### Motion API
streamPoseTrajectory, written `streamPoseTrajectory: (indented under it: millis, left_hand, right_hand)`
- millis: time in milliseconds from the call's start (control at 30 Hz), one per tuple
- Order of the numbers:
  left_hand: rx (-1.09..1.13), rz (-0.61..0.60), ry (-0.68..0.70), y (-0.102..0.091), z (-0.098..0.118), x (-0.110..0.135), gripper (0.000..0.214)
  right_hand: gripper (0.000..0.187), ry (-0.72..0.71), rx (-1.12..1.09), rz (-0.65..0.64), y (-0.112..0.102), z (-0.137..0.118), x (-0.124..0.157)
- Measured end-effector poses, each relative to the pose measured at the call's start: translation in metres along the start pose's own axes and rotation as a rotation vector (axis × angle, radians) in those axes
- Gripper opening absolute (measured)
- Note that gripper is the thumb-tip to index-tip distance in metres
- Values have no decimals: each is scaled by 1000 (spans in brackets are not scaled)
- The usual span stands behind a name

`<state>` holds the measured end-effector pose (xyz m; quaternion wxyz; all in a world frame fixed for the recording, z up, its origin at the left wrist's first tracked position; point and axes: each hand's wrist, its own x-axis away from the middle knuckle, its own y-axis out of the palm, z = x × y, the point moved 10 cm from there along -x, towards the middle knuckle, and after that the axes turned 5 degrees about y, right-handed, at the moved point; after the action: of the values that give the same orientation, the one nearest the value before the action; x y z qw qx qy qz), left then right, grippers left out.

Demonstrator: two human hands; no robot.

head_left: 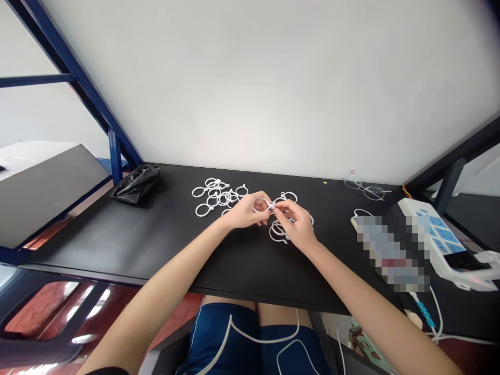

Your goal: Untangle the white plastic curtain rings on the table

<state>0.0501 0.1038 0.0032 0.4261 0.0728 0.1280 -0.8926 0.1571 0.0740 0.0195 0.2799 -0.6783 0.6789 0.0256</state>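
Head view: left hand point(244, 210) curled around a white plastic ring point(263, 199), right hand point(297, 225) nearly closed, pinching its clasp point(271, 206), both above loose rings point(217, 197) scattered on the black table point(128, 234).

Left hand point(242, 210); right hand point(297, 227); fingers point(278, 207) pinched together

Smooth, slightly glossy white plastic rings point(196, 210) on a matt black tabletop point(117, 234), probably laminate.

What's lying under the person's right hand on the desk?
Under the right hand, white plastic rings lie loosely on the black desktop. The hand covers part of them, so how many lie beneath it and how they overlap cannot be seen.
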Motion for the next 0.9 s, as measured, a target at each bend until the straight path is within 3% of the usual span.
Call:
streamPoseTrajectory:
  millis: [367,600,900]
  left_hand:
    - [-9,-93,-14,8,2,1,15]
    - [-39,-117,-26,9,1,3,15]
    - [-52,-118,-83,11,0,3,16]
  right_hand:
    - [18,-89,100,-115,10,-15,3]
    - [22,-65,176,-258,16,-8,5]
    - [24,-37,162,-256,14,-3,5]
